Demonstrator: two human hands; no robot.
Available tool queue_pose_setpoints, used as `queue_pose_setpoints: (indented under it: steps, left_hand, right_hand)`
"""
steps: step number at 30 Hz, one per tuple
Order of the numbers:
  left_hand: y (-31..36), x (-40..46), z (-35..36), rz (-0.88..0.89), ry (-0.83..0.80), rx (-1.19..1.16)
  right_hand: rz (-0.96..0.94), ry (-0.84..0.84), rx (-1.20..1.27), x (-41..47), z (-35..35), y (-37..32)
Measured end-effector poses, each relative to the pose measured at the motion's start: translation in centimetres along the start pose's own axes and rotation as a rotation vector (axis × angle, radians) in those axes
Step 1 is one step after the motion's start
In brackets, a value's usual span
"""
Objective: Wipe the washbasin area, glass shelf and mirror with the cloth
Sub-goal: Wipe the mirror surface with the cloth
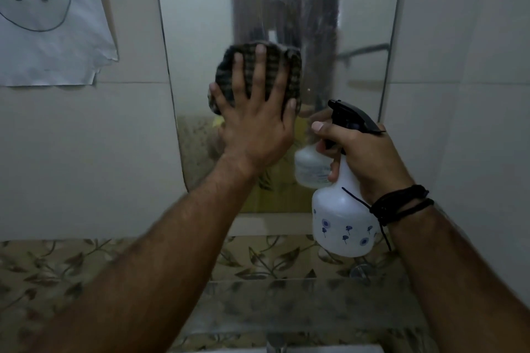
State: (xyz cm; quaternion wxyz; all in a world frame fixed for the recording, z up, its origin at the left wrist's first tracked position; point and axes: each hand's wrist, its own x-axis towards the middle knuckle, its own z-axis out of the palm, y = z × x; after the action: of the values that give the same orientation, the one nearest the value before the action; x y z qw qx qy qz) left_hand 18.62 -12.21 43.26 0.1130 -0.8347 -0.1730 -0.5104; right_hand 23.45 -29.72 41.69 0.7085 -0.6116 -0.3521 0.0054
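Nearest us, the glass shelf [286,304] runs below our forearms. On the wall at left hangs a paper sheet [48,20] marked 11. Our left hand [255,120] presses the checked cloth [258,71] flat against the mirror [358,23], fingers spread straight. Our right hand [364,157] curls round the neck of a white spray bottle [344,223], near the mirror's lower right.

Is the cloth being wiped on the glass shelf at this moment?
No, the left hand presses the cloth flat against the mirror, well above the glass shelf.
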Motion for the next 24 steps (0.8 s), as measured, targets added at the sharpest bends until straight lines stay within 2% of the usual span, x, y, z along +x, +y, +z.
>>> queue_pose_setpoints:
  steps: [3,8,11,15,21,24]
  left_hand:
    - [-0.2,-1.6,0.8,0.039,-0.043,0.032]
    - [-1.6,4.5,-2.0,0.02,0.002,0.009]
    - [-0.9,1.6,-0.6,-0.027,0.029,-0.004]
    - [0.0,-5.0,2.3,0.011,-0.062,0.029]
    - [-1.2,-0.3,0.2,0.039,-0.013,0.031]
    - [-0.9,-2.3,1.0,-0.004,0.013,0.01]
  right_hand:
    - [0.008,0.009,0.01,-0.1,0.1,0.1]
    - [-0.024,-0.022,-0.004,0.4,0.0,-0.4]
    - [-0.028,-0.023,0.003,-0.1,0.0,-0.1]
    - [-0.018,-0.004,0.031,-0.8,0.2,0.3]
    - [0.022,-0.002,0.014,-1.3,0.2,0.0]
    - [0.07,0.012,0.01,-1.8,0.2,1.2]
